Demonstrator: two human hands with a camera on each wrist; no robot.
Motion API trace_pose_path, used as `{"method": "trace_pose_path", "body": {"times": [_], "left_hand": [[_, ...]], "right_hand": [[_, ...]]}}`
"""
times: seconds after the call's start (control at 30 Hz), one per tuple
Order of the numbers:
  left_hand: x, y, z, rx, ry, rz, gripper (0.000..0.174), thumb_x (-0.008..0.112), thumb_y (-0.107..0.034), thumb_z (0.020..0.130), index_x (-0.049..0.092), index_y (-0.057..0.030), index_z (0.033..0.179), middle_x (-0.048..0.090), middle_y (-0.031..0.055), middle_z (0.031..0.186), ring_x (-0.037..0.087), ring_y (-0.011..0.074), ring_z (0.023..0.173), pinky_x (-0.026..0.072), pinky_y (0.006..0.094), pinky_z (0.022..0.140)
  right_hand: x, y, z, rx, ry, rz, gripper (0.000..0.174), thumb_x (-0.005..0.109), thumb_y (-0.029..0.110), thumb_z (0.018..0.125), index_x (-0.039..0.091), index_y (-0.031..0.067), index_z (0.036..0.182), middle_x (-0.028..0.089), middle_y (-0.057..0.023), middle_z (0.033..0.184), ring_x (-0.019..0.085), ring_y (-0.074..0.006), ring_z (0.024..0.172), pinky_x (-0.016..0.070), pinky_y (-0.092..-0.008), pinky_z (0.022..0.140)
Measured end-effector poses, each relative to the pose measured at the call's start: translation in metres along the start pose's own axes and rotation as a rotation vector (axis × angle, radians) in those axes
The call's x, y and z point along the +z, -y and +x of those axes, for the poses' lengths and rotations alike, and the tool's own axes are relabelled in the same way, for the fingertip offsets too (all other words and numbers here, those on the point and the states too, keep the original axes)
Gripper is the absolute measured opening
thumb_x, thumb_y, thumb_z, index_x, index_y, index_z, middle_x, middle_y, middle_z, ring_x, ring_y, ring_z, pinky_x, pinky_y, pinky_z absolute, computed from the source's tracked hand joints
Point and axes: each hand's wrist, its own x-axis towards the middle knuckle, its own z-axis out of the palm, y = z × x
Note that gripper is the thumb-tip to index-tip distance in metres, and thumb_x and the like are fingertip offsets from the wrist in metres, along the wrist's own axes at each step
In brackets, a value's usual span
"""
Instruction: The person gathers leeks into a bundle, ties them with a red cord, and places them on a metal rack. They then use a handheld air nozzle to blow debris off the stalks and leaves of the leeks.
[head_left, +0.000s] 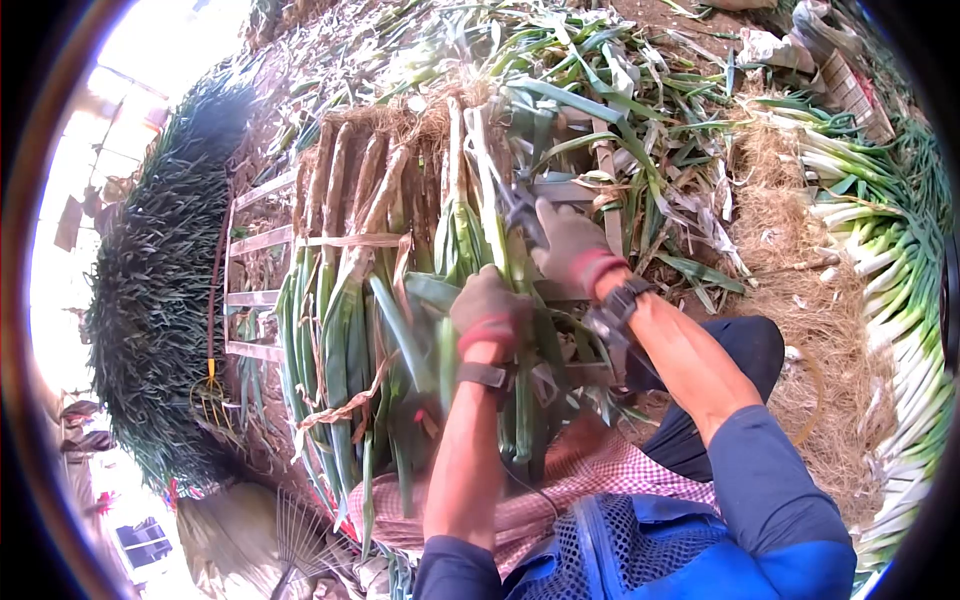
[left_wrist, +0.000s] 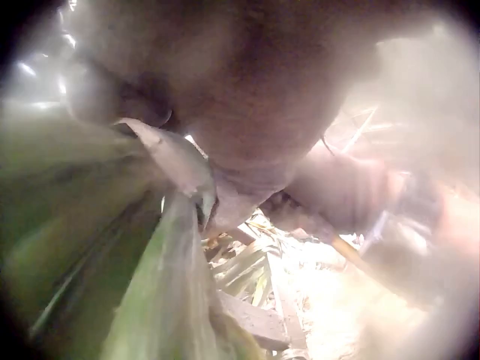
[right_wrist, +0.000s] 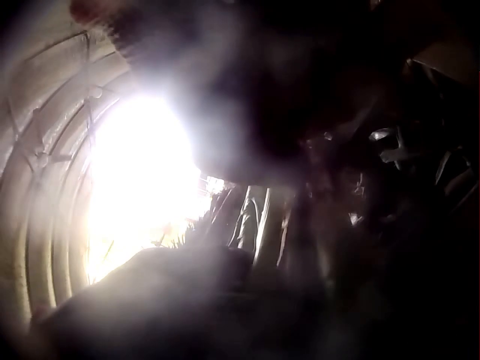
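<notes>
The gloved left hand (head_left: 490,308) grips a long leek (head_left: 487,180) by its green part, the pale stem and roots pointing away from the body. In the left wrist view, the left hand (left_wrist: 247,112) is close to the lens, with blurred green leaves (left_wrist: 169,292) beside it. The gloved right hand (head_left: 577,243) holds a dark tool (head_left: 520,208), its tip close to the leek's stem; which kind of tool is unclear. Several unpeeled leeks (head_left: 335,190) lie side by side left of the hands. The right wrist view is mostly dark, with stems (right_wrist: 259,217) faintly visible.
A slatted wooden frame (head_left: 262,240) lies under the leeks. Peeled white leeks (head_left: 885,270) line the right side. Loose leaves (head_left: 640,90) cover the ground at the back. A tall heap of greens (head_left: 160,270) stands at left, a rake (head_left: 300,540) at lower left.
</notes>
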Motion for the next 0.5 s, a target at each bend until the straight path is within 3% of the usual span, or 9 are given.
{"method": "trace_pose_path", "body": {"times": [0.07,0.2,0.23,0.4,0.47,0.5], "left_hand": [[-0.003,0.002,-0.007,0.000,0.030,-0.031,0.040,0.080,-0.034,0.078,0.074,-0.0086,0.108,0.075,0.0183,0.116,0.074,0.0404,0.105,0.0584,0.0486,0.090],[0.010,0.006,-0.035,0.036,-0.005,-0.017,0.039,0.079,-0.032,0.077,0.075,-0.0100,0.109,0.075,0.0181,0.116,0.073,0.0402,0.108,0.0574,0.0479,0.092],[0.013,0.007,-0.045,0.060,-0.047,-0.025,0.036,0.078,-0.030,0.078,0.074,-0.0100,0.108,0.075,0.0176,0.112,0.072,0.0399,0.108,0.0569,0.0480,0.092],[0.032,0.005,-0.081,0.113,-0.011,0.068,0.034,0.078,-0.030,0.080,0.073,-0.0092,0.107,0.074,0.0177,0.107,0.073,0.0402,0.104,0.0569,0.0489,0.090],[0.042,-0.008,-0.101,0.202,0.012,0.088,0.027,0.069,-0.030,0.092,0.072,-0.0073,0.106,0.074,0.0191,0.113,0.075,0.0409,0.099,0.0601,0.0499,0.085],[0.044,-0.016,-0.110,0.186,0.077,0.091,0.027,0.070,-0.030,0.091,0.073,-0.0078,0.107,0.074,0.0188,0.113,0.076,0.0405,0.099,0.0607,0.0493,0.086]], "right_hand": [[0.010,-0.011,-0.031,-0.035,-0.025,0.010,0.072,0.078,0.028,0.089,0.043,0.0056,0.148,0.064,-0.0296,0.124,0.066,-0.0490,0.114,0.0540,-0.0547,0.098],[0.007,-0.024,-0.112,-0.049,0.049,0.024,0.086,0.078,0.031,0.090,0.036,0.0033,0.160,0.062,-0.0281,0.129,0.067,-0.0463,0.116,0.0553,-0.0530,0.098],[0.016,-0.033,-0.130,-0.139,-0.055,0.034,0.087,0.079,0.031,0.089,0.038,0.0014,0.160,0.062,-0.0275,0.129,0.067,-0.0457,0.115,0.0552,-0.0524,0.098],[0.005,-0.048,-0.198,-0.011,-0.037,0.020,0.090,0.080,0.032,0.088,0.040,-0.0005,0.161,0.062,-0.0272,0.126,0.067,-0.0457,0.114,0.0548,-0.0523,0.097],[0.006,-0.055,-0.214,-0.118,0.016,0.017,0.090,0.082,0.029,0.085,0.041,-0.0032,0.159,0.063,-0.0298,0.126,0.066,-0.0477,0.112,0.0544,-0.0516,0.098],[0.004,-0.057,-0.215,-0.118,0.014,0.018,0.090,0.082,0.029,0.085,0.041,-0.0032,0.159,0.063,-0.0298,0.126,0.066,-0.0477,0.112,0.0544,-0.0516,0.098]]}}
